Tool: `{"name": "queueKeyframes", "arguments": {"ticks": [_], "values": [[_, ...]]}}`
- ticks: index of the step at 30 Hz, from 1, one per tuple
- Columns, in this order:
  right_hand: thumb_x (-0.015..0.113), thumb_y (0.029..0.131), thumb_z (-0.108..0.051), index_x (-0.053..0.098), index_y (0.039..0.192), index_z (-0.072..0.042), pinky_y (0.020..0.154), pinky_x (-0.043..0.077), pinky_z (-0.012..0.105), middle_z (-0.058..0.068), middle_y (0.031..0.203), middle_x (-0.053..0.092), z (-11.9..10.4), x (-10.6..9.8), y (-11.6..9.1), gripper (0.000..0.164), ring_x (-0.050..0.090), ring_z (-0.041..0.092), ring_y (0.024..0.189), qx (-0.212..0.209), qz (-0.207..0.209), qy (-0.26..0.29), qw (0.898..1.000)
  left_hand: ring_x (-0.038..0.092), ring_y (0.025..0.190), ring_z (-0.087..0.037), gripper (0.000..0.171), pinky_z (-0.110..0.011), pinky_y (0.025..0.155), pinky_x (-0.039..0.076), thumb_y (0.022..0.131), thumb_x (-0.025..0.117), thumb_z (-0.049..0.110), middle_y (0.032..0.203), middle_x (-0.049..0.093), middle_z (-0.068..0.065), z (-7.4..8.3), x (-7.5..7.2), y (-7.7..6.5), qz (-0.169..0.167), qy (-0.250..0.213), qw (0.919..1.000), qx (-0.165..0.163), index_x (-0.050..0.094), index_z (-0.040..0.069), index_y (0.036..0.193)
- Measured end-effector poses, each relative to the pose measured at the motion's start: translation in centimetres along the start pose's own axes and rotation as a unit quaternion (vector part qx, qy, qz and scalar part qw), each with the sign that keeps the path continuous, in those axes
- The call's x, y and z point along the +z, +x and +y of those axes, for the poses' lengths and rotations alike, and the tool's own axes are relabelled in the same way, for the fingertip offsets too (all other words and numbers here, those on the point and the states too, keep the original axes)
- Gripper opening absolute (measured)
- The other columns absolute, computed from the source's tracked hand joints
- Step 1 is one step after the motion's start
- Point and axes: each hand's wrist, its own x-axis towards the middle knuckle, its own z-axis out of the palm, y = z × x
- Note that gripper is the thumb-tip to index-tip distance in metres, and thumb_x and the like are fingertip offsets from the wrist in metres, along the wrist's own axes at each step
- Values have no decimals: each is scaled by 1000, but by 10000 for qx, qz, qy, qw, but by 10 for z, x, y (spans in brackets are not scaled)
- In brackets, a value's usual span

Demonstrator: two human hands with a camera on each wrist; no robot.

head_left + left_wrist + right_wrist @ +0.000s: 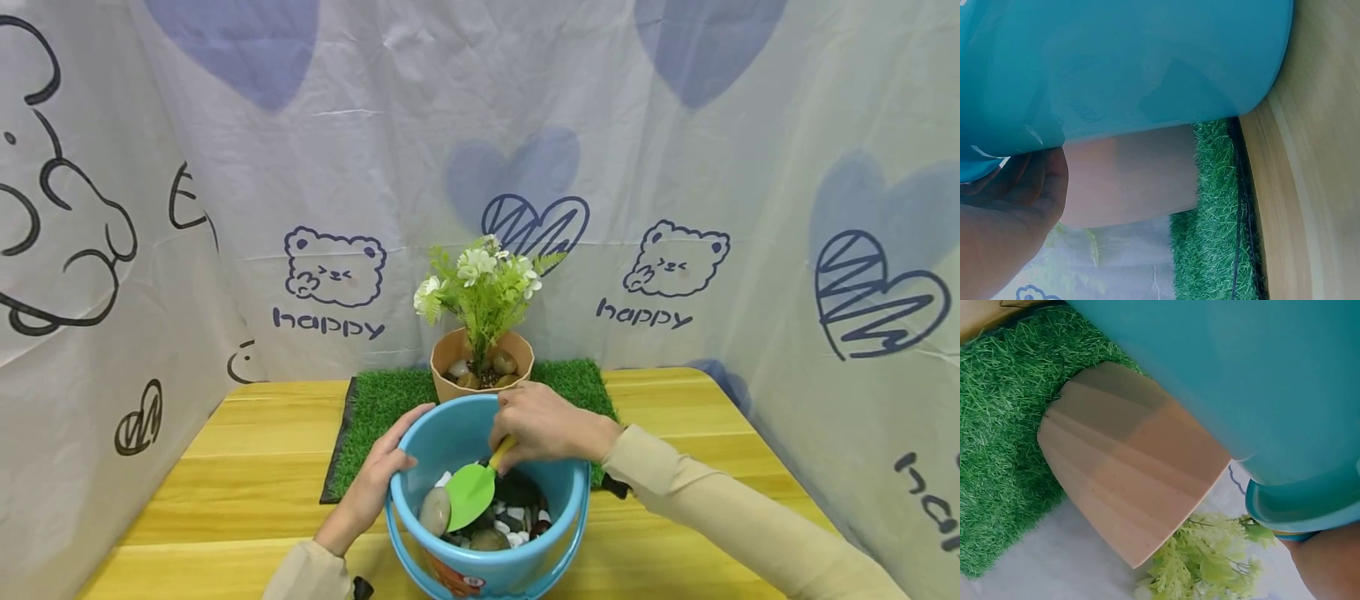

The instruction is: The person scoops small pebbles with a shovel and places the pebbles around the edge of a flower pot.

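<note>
A light-blue bucket [450, 433] stands on the table in front of the flower pot, with dark, white and grey stones in its bottom. My left hand [371, 479] grips the bucket's left rim, thumb over the edge and fingers along the outside, as the left wrist view shows. Reaching in over the far right rim, my right hand [551, 427] holds a toy shovel by its yellow handle. The shovel's green blade [472, 496] points down into the bucket, beside a large pale stone [435, 511] at the left wall. The right wrist view hides most of that hand.
Behind the bucket, a tan pot [442, 362] with white flowers [476, 265] and stones stands on a green turf mat [386, 408]. The bucket's handle [405, 557] hangs at the front. Under everything lies a yellow wooden table [247, 467], with printed curtains [420, 108] around it.
</note>
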Motion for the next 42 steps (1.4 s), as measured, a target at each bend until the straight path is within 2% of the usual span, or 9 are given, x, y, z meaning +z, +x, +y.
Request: {"name": "queueKeyframes", "arguments": {"ticks": [6, 9, 15, 25, 36, 42], "values": [[76, 74, -52, 79, 86, -33, 73, 39, 26, -18, 82, 70, 2, 0, -1, 23, 47, 7, 72, 124, 32, 133, 9998, 43, 132, -46, 72, -51, 99, 45, 83, 35, 5, 155, 34, -19, 0, 0, 0, -23, -55, 10000, -13, 30, 18, 154], [77, 74, -50, 78, 86, -32, 73, 40, 26, -17, 81, 70, 3, -2, -3, 22, 50, 7, 74, 218, 148, 255, 9993, 43, 133, -45, 72, -52, 100, 44, 84, 35, 6, 155, 34, -18, 0, 0, 0, -36, -49, 10000, -24, 30, 19, 154], [79, 73, -48, 77, 83, -32, 66, 35, 23, -17, 75, 67, 7, -3, -8, 20, 44, 6, 69, 386, 423, 362, 9977, 43, 134, -44, 71, -53, 103, 41, 84, 35, 7, 155, 35, -15, -1, -1, 1, -16, 33, 10000, -65, 32, 25, 153], [74, 77, -49, 80, 93, -29, 65, 36, 21, -17, 83, 71, 12, -2, -13, 26, 47, 7, 74, 574, 712, 474, 9947, 44, 135, -40, 71, -53, 105, 38, 84, 35, 7, 154, 37, -14, 0, 0, 1, 21, 159, 9999, 38, 32, 23, 153], [69, 82, -50, 79, 95, -31, 69, 37, 24, -15, 85, 70, 8, 2, -18, 26, 47, 7, 77, 433, 870, 131, 9952, 44, 135, -41, 71, -53, 105, 38, 84, 35, 8, 154, 37, -15, 1, -1, -1, 50, 229, 9997, 46, 32, 23, 153], [71, 81, -48, 79, 93, -30, 68, 38, 24, -15, 82, 69, 7, 3, -21, 23, 50, 7, 78, 356, 1052, 126, 9937, 43, 135, -41, 71, -53, 105, 37, 84, 35, 8, 155, 36, -15, 1, 0, 0, 24, 159, 9999, 42, 32, 22, 153]]}}
